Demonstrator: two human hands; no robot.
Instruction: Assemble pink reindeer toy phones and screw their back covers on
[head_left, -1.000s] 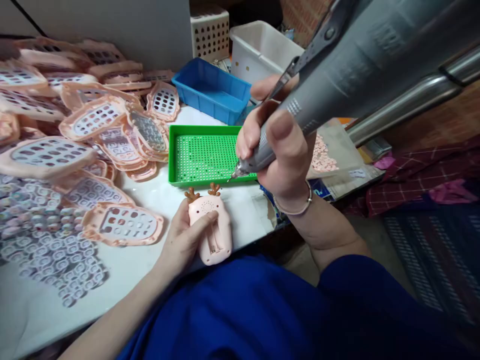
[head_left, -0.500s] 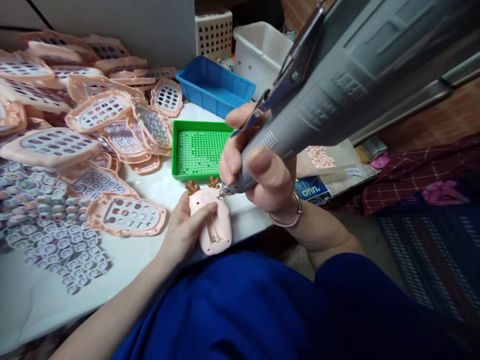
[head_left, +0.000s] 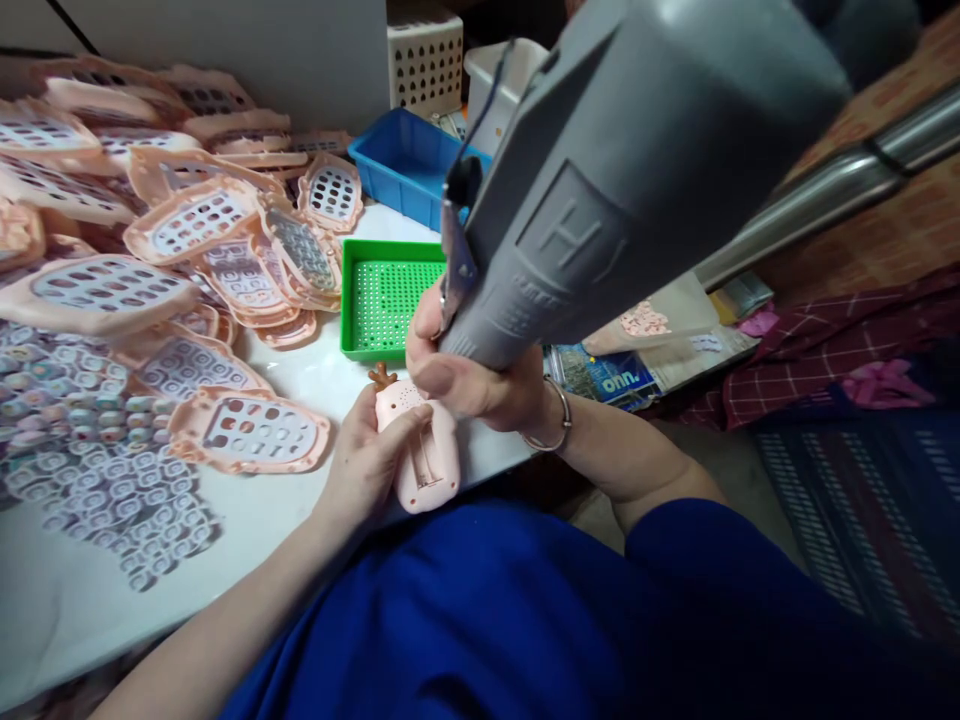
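My left hand point(head_left: 367, 440) grips a pink toy phone point(head_left: 439, 455) with brown antlers at the table's front edge. Its back faces up, showing an uncovered battery slot, a speaker grid and screw holes; my thumb presses beside the slot. Wrapped round the lower part of a large grey electric screwdriver point(head_left: 555, 200) with a metal lever is my right hand point(head_left: 480, 385). The screwdriver stands over the phone's upper right corner. My right hand hides its tip and one antler, so I cannot tell whether the tip touches the phone.
Left on the white table point(head_left: 277, 540) are piled pink phone shells point(head_left: 195, 220) and many small printed key pieces point(head_left: 142, 500). A green perforated tray point(head_left: 390, 300) lies behind the phone, with a blue bin point(head_left: 405, 160) beyond. A metal bar point(head_left: 810, 220) runs along the right.
The screwdriver has swung more upright over the phone, and my right hand has moved slightly left, covering the tip. My left hand and the phone stay nearly in place.
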